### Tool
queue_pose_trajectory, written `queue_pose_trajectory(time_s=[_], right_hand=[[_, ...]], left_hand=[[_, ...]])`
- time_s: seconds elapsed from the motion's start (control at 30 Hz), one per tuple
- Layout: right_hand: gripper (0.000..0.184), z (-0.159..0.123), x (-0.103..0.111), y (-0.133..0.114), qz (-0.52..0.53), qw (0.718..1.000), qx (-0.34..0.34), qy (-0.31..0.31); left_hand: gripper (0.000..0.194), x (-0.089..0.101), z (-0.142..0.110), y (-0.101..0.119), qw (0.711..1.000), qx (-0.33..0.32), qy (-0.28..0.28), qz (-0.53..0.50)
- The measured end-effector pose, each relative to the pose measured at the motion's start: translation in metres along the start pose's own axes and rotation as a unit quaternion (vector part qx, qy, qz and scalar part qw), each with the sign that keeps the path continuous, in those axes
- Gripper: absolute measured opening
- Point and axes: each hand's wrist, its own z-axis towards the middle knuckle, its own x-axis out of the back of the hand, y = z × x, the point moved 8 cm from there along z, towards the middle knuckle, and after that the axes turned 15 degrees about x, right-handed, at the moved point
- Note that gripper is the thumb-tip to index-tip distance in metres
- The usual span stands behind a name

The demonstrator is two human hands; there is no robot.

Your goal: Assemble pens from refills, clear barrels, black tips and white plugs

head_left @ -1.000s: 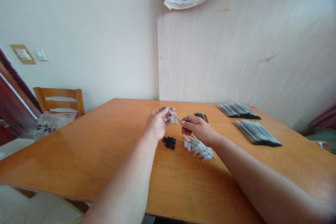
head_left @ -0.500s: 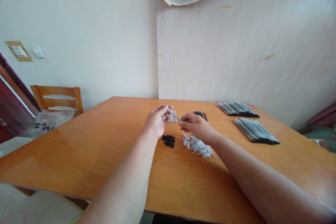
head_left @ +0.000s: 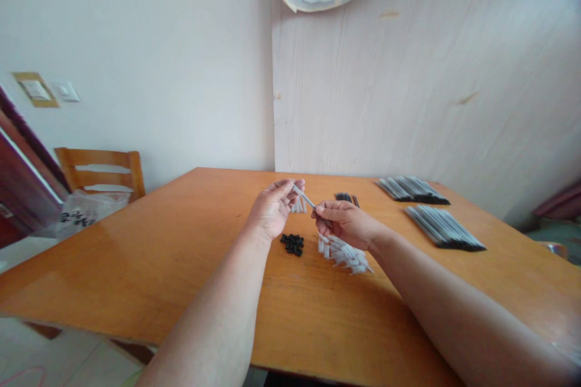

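Note:
Over the middle of the table, my left hand [head_left: 273, 208] pinches the upper left end of a slim pale pen barrel [head_left: 305, 197]. My right hand [head_left: 342, 222] grips its lower right end between thumb and fingers, which hide that end. The barrel slants down to the right. Below my left hand lies a small heap of short black pieces [head_left: 293, 245], perhaps pen caps. A pile of white tapered tubes [head_left: 345, 255] lies just under my right hand. More white pieces [head_left: 298, 204] lie behind my left hand, partly covered by it.
Dark thin sticks [head_left: 347, 197] lie beyond my right hand. Two flat rows of pale pens with black ends, a far one [head_left: 413, 188] and a nearer one [head_left: 445, 227], rest at the right. A wooden chair [head_left: 102, 170] with a plastic bag [head_left: 91, 208] stands at the left.
My right hand has turned a little and slid lower on the barrel, its fingers curling under. My left hand keeps its pinch, almost still. The view shifts slightly.

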Motion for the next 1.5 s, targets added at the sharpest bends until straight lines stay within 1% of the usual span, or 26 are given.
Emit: queue_pose_trajectory(time_s=[0.13,0.33,0.43,0.53,0.6,0.7,0.77,0.83,0.9,0.97,1.07,1.13,1.2,1.3,1.4,1.5], right_hand=[[0.028,-0.002,-0.004,0.0,0.029,0.999,-0.015,-0.011],[0.026,-0.005,-0.006,0.0,0.06,0.998,-0.013,-0.031],[0.026,-0.005,-0.005,0.003,0.062,0.997,-0.021,-0.028],[0.025,-0.003,-0.003,0.002,0.065,0.998,-0.013,-0.015],[0.025,0.0,0.0,0.001,0.06,0.998,-0.005,0.002],[0.028,0.003,0.006,-0.002,0.04,0.999,0.013,0.024],[0.03,0.005,0.008,-0.006,0.02,0.999,0.029,0.025],[0.033,0.005,0.008,-0.01,-0.004,0.999,0.04,0.018],[0.034,0.005,0.011,-0.017,-0.039,0.998,0.047,0.021],[0.033,0.006,0.02,-0.025,-0.082,0.994,0.051,0.053],[0.023,0.003,0.042,-0.038,-0.164,0.976,0.047,0.132],[0.014,-0.002,0.054,-0.045,-0.231,0.96,0.032,0.156],[0.011,-0.01,0.063,-0.047,-0.303,0.942,0.01,0.143],[0.008,-0.028,0.074,-0.041,-0.398,0.91,-0.025,0.113],[0.003,-0.045,0.086,-0.029,-0.46,0.88,-0.05,0.105],[0.006,-0.051,0.093,-0.011,-0.491,0.865,-0.075,0.074]], left_hand=[[0.016,-0.004,-0.003,0.001,1.0,-0.001,-0.013,0.002],[0.015,-0.009,-0.007,0.003,1.0,-0.001,-0.02,-0.002],[0.017,-0.01,-0.006,0.002,1.0,-0.001,-0.02,0.001],[0.022,-0.006,-0.003,-0.001,1.0,-0.004,-0.003,0.009],[0.028,-0.005,-0.001,-0.005,0.999,-0.001,0.008,0.037],[0.033,-0.01,0.001,-0.016,0.991,0.018,0.0,0.131],[0.033,-0.015,0.0,-0.024,0.98,0.027,-0.01,0.197],[0.032,-0.02,-0.001,-0.026,0.971,0.019,-0.013,0.239],[0.03,-0.021,-0.002,-0.024,0.969,-0.001,-0.009,0.247],[0.029,-0.02,-0.002,-0.02,0.974,-0.012,0.001,0.227],[0.031,-0.015,0.001,-0.015,0.983,-0.017,0.022,0.179],[0.03,-0.012,0.002,-0.014,0.986,-0.018,0.033,0.163],[0.03,-0.01,0.003,-0.014,0.986,-0.019,0.041,0.16],[0.031,-0.009,0.004,-0.016,0.985,-0.016,0.043,0.164],[0.033,-0.01,0.005,-0.02,0.983,-0.007,0.04,0.178],[0.034,-0.01,0.004,-0.022,0.98,-0.001,0.043,0.197]])
